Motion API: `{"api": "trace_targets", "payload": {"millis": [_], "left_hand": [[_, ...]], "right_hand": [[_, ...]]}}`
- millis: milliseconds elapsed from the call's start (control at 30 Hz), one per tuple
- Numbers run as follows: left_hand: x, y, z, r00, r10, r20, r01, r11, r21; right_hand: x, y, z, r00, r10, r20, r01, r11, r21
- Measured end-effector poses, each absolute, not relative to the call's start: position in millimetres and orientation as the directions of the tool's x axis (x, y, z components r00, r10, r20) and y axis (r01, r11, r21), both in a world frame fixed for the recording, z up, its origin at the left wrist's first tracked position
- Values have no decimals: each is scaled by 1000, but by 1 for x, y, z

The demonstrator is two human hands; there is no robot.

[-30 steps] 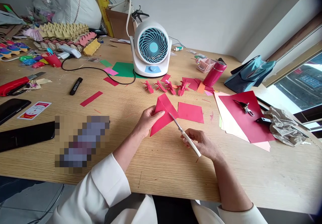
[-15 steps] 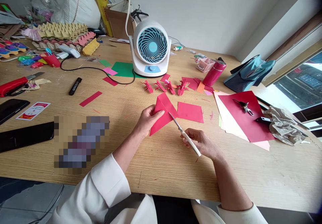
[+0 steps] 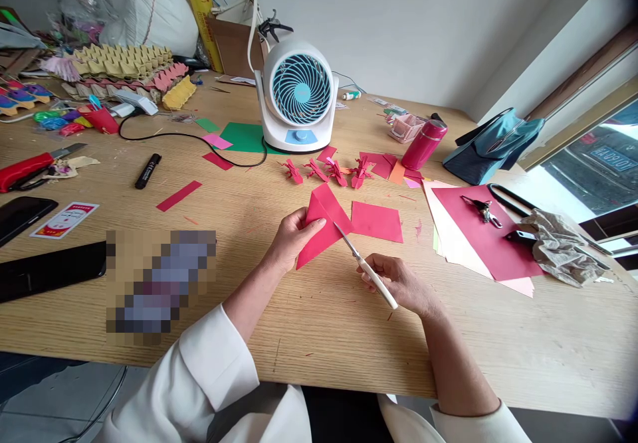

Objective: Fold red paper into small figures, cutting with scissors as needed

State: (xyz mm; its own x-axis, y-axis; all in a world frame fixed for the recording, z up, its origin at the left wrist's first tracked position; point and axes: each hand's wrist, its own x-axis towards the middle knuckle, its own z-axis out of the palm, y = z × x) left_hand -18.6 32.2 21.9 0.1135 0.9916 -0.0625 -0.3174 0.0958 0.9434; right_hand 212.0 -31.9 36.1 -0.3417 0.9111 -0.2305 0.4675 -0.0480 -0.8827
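Note:
My left hand (image 3: 293,238) pinches a folded piece of red paper (image 3: 325,207), thumb on top and the other fingers mostly hidden behind it. In my right hand (image 3: 393,280) is a pair of white-handled scissors (image 3: 379,283), its blades lying against the right edge of the red paper. Whether the blades are parted there is hard to make out. A flat red paper rectangle (image 3: 377,222) rests on the table just right of the folded piece. Beyond it stand several red folded-paper figures (image 3: 339,173) in a row.
A white fan (image 3: 299,97) stands behind the figures. To the right are a pink bottle (image 3: 425,144), a teal bag (image 3: 493,147) and red sheets (image 3: 473,230) with keys on top. A black marker (image 3: 148,171), a red strip (image 3: 179,196) and phones (image 3: 54,271) lie at left.
The view has shifted very slightly. Both hands, the folded paper and the scissors keep almost the same position.

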Motion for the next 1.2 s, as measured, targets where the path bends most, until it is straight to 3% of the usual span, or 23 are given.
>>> {"api": "trace_targets", "payload": {"millis": [600,1200], "left_hand": [[-18,32,24,123,989,-84,-361,123,924],[-19,33,18,175,980,-100,-337,155,929]], "right_hand": [[213,-32,32,-339,924,-177,405,-27,-914],[212,-30,32,-307,936,-173,451,-17,-892]]}}
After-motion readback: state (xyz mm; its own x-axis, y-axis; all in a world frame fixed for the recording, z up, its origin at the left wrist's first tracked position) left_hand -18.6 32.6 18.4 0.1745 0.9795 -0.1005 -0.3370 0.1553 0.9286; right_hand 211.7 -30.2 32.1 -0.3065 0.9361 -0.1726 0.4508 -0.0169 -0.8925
